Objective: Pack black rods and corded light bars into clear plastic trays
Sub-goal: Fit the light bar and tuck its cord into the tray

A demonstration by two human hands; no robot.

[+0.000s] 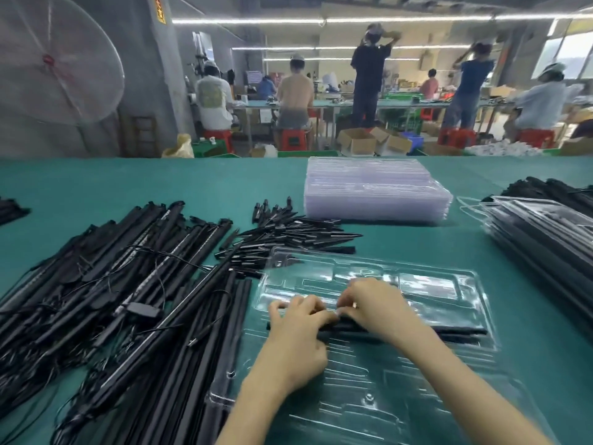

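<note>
The step in hand looks like seating black rods [449, 331] into a long channel of the open clear tray [369, 364] on the green tabletop [96, 181]. Both hands meet over the middle of that channel. The left hand [296, 335] curls its fingers over the rods' left part, and the right hand [373, 308] pinches them just beside it, fingertips down; each grip is grasping the rods, as far as the blur lets me judge. From the right grip the rods run on to the right, lying along the tray's channel to its far end.

The tray is a hinged pair of halves: one half stretches beyond the grips, the other lies under the forearms, nearer the person.

My reading is that packing of this tray has barely begun, since only this one dark bundle sits in it. The next move probably calls for pressing the rods flat into the channel, then reaching left for a corded piece.

The supply lies to the left of the left grip: a big heap of corded light bars [112, 284] and longer rods. Beyond both grips sits a pile of short spikes [288, 232], and past it a stack of empty trays [375, 191]. Well to the right of the right grip stands a stack of packed trays [545, 232].
</note>
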